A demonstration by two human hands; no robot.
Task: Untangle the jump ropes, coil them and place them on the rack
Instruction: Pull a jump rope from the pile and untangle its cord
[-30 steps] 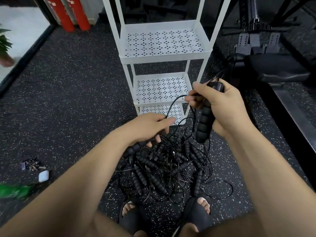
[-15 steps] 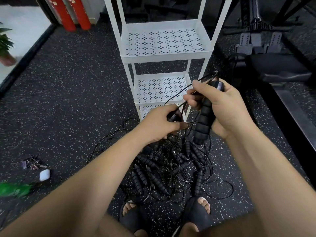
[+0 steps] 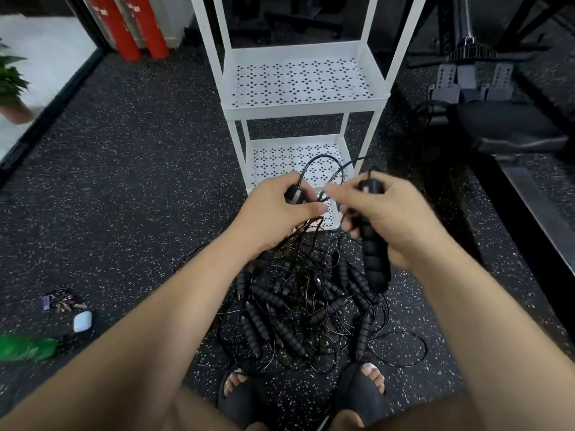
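Observation:
A tangled pile of black jump ropes (image 3: 298, 309) with ribbed handles and thin cords lies on the speckled floor by my feet. My left hand (image 3: 273, 213) grips one black handle (image 3: 295, 194), whose cord loops up in front of the rack's middle shelf. My right hand (image 3: 389, 219) grips a second ribbed handle (image 3: 375, 259), which hangs down below the fist. Both hands are held close together above the pile. The white three-tier rack (image 3: 303, 102) stands just behind them, with nothing on the visible shelves.
Gym equipment and a dark padded bench (image 3: 510, 126) stand to the right. Two red cylinders (image 3: 137, 29) stand at the back left. Small items, a white case (image 3: 82, 321) and a green object (image 3: 25, 348) lie on the floor at left. My sandalled feet (image 3: 364, 393) touch the pile's edge.
My left hand came up out of the pile with a handle and rose level with my right hand. Cord trails from the pile up to both hands.

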